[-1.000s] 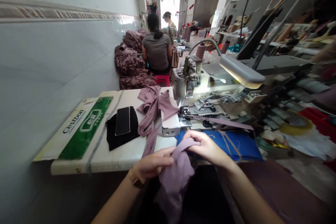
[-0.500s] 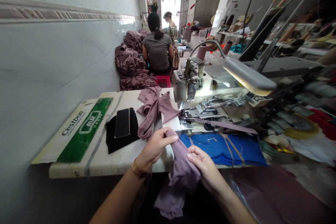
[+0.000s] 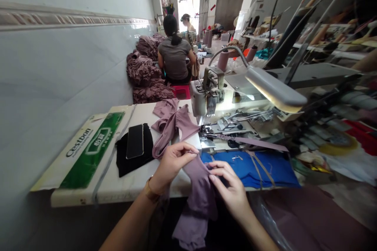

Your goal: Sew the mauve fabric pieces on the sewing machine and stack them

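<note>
Leftward, left hand (image 3: 167,168) pinches the top edge of the mauve cloth (image 3: 198,188), thumb against fingers; cloth hangs between the hands, long axis near vertical, dropping past the near edge of the table (image 3: 129,188); right hand (image 3: 231,188), equally near, grips its right edge in the fingers.

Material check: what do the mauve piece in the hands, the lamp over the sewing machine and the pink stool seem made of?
Mauve piece: matte fabric, possibly a fine knit; it hangs in soft folds.
Lamp: smooth grey housing with a soft sheen; painted metal or plastic, I can't tell which.
Pink stool: probably molded plastic, going by its even, saturated color.
</note>
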A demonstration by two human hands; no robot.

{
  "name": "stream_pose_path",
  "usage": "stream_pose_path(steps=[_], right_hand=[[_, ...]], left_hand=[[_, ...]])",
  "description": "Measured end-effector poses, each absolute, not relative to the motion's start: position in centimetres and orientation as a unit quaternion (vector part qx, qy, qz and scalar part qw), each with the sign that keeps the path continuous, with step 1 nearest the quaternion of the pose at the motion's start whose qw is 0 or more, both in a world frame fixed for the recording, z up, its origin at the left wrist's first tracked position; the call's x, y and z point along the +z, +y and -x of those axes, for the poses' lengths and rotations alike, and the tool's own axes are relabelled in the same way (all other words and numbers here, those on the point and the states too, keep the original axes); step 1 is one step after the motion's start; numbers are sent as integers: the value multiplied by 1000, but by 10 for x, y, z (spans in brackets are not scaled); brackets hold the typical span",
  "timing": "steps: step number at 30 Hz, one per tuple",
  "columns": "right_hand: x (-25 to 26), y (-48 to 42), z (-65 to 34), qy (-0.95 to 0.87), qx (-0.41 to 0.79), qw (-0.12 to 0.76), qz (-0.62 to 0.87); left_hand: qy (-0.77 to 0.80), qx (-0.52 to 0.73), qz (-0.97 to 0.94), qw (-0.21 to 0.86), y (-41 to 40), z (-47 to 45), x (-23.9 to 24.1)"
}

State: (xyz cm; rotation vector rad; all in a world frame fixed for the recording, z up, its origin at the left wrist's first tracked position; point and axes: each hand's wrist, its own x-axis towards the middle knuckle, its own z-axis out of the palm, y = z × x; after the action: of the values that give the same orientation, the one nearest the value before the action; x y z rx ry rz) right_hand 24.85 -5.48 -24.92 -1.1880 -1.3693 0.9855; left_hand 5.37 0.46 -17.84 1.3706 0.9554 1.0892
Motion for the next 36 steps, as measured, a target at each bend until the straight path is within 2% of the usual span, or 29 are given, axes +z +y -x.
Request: stream_pose_path(steps=[4,7,10,12,15,19,21,26,28,31,36], right_hand=[[-217,-82,-248,-571,560,399,448],[-202,-92,-239,-598,650,294,366],[-212,-84,-227,-554,694,287,361],[-228,-77,-221,-508,703,315,385],[-252,-72,-220,-465,698,353,415],[-267,-76,-226,-413,709,395,413],[-270,-78,-229,-389,711,410,418],[-277,-77,-238,-356,726,413,420],[-280,-77,-242,-358,728,411,416],[-277,-83,-248,-369,731,406,407],[-259,-100,-256,-337,758,398,391]], left_hand=[[432,426,-640,471,-16,-35,-129],[429,441,-712,338,-10,-21,-104],[447,419,-779,135,22,-21,-111],[464,375,-801,58,45,-32,-131],[492,336,-797,100,63,-55,-165],[519,353,-702,335,59,-84,-190],[502,370,-685,377,54,-92,-195],[383,369,-831,163,42,-88,-209],[338,356,-865,108,40,-79,-218],[309,341,-885,71,38,-66,-226],[282,284,-913,75,36,-62,-221]])
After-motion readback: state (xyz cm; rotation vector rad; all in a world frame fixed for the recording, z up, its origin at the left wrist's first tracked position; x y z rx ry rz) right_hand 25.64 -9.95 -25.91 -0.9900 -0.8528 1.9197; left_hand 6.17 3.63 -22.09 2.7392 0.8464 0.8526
